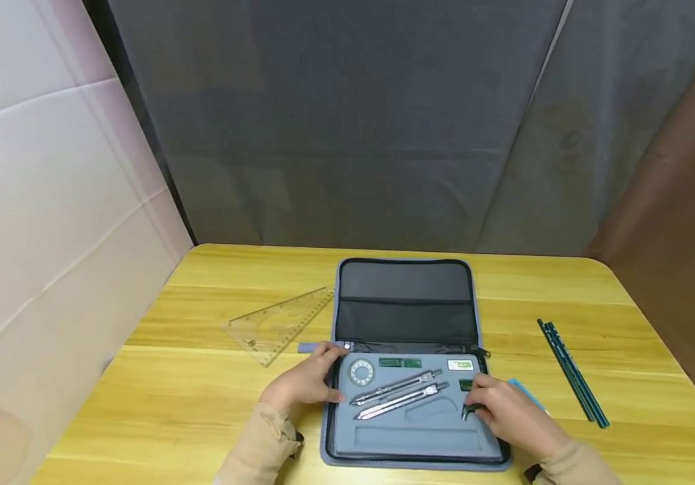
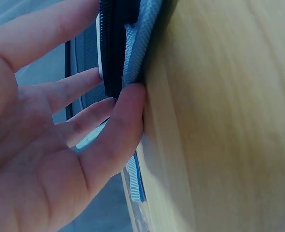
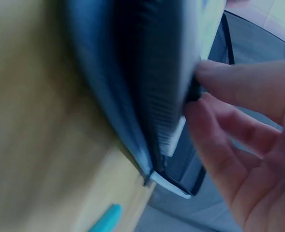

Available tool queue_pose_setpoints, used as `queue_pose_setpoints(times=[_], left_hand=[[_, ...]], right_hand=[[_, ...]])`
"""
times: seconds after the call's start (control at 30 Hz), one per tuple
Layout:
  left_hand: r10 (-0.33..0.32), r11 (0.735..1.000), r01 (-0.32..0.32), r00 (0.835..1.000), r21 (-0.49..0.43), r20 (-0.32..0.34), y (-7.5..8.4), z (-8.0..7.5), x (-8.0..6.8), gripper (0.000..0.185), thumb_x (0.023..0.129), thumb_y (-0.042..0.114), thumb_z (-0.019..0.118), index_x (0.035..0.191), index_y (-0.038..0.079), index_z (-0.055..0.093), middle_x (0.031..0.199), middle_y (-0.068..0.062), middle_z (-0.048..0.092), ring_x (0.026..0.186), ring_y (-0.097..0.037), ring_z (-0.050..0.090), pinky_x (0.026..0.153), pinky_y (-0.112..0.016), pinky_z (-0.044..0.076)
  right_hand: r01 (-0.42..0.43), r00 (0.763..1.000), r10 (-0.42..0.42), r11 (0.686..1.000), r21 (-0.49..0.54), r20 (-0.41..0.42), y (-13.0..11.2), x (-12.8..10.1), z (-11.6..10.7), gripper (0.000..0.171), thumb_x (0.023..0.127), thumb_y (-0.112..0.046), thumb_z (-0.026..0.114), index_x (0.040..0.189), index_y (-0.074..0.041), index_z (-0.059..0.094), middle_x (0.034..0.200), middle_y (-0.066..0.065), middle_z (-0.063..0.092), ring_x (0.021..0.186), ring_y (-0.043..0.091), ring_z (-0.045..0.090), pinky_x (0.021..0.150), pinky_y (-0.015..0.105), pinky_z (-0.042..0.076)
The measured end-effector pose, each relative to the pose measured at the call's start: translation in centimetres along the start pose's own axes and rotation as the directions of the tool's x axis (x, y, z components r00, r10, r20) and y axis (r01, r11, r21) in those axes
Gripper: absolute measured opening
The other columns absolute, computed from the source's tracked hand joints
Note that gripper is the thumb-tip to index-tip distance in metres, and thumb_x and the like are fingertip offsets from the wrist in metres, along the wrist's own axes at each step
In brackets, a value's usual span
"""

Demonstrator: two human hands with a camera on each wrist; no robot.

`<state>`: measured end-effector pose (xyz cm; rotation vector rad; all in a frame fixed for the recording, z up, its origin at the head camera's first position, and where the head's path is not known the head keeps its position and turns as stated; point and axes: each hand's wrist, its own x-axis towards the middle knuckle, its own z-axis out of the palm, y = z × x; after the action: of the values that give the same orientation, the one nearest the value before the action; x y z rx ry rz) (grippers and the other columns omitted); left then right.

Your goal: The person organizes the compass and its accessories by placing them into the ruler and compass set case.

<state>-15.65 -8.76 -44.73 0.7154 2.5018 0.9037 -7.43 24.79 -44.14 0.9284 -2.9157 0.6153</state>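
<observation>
An unzipped blue-grey zip case (image 1: 415, 465) lies spread out on the table, its grey tray (image 1: 384, 421) facing up. Two silver compasses (image 1: 401, 401) lie slantwise in the tray, near a round white dial (image 1: 361, 372). My left hand (image 1: 308, 380) holds the case's left edge, with fingers over the rim; one finger (image 2: 125, 121) touches its outer side in the left wrist view. On the tray's right side, my right hand (image 1: 508, 411) pinches a small dark piece with a metal tip (image 1: 466, 412). My fingers (image 3: 212, 121) partly hide that piece in the right wrist view.
A clear set square (image 1: 275, 327) lies left of the case. Several dark green pencils (image 1: 573, 374) lie to the right. A blue stick-like item (image 1: 526, 393) is partly behind my right hand. Small green pieces (image 1: 401, 362) and a white-and-green block (image 1: 460, 365) sit in tray slots.
</observation>
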Motion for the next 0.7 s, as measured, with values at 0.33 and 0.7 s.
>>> queue_pose_setpoints(times=[0.33,0.7], left_hand=[[-0.013,1.0,0.013,1.0,-0.01,0.001,-0.1,-0.3,0.2,0.069,0.072,0.013,0.076,0.131,0.004,0.042,0.129,-0.016,0.033,0.107,-0.03,0.045,0.089,-0.044,0.04],[-0.018,1.0,0.018,1.0,-0.02,0.008,0.2,0.0,0.2,0.068,0.071,0.011,0.077,0.13,0.003,0.043,0.127,-0.016,0.034,0.099,-0.027,0.046,0.083,-0.042,0.041]], right_hand=[[0.06,0.976,-0.102,0.976,-0.211,-0.193,-0.4,-0.3,1.6,0.026,0.061,0.015,0.069,0.072,-0.009,0.071,0.073,-0.004,0.056,0.069,0.01,0.055,0.061,0.022,0.049],[-0.002,0.987,-0.045,0.955,-0.297,-0.151,-1.2,-0.6,1.8,0.027,0.064,0.015,0.065,0.069,-0.01,0.071,0.063,-0.008,0.049,0.06,0.005,0.042,0.053,0.022,0.039]])
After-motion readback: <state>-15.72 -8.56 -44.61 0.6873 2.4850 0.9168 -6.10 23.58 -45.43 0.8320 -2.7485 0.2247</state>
